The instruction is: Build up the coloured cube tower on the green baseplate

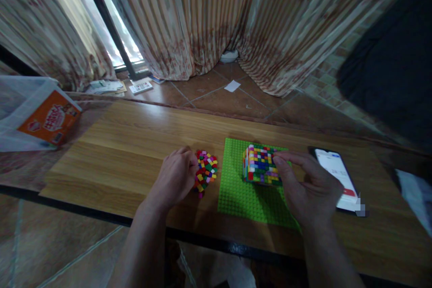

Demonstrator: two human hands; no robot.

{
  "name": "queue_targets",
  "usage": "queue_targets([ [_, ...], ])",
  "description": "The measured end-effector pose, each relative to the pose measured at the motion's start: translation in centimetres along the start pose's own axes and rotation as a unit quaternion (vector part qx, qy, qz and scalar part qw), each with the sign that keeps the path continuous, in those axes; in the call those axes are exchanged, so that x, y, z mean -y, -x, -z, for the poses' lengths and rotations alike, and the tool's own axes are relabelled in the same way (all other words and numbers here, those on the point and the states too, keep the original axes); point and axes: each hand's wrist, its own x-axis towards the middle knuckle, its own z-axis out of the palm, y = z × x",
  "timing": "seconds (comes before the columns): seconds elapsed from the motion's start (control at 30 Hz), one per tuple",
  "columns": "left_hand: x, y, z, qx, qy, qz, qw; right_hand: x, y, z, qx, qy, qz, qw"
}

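A multicoloured block of small toy bricks [261, 162] stands on a green studded baseplate [236, 202]. At its upper right edge is my right hand [305, 184], thumb and forefinger pinched together against the bricks; anything between the tips is too small to make out. Left of the baseplate lies a heap of loose small bricks [207, 171] in red, yellow, green, pink and other colours. My left hand [177, 173] rests at the heap's left side with its fingers curled closed. Its fingertips are hidden, so whether a brick is in them does not show.
The wooden table [135, 139] carries a phone [335, 175] with a lit screen, right of my right hand. A translucent plastic bin [30, 112] with an orange label stands at the far left. Curtains [209, 18] hang beyond the table, and papers [106, 86] lie on the floor.
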Motion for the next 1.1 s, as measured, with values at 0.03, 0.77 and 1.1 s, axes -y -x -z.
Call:
queue_targets([
  [0.03, -0.1, 0.0, 0.1, -0.003, 0.009, 0.001, 1.0, 0.0, 0.0, 0.0, -0.002, 0.0, 0.0, 1.0],
  [0.77, -3.6, 0.8, 0.7, 0.134, 0.479, 0.001, 0.867, 4.2, 1.1, -2.1, 0.181, -0.121, 0.151, 0.964],
  [1.1, -3.4, 0.7, 0.5, 0.145, 0.481, -0.019, 0.864, 3.0, 0.9, -1.4, 0.178, -0.137, 0.117, 0.967],
])
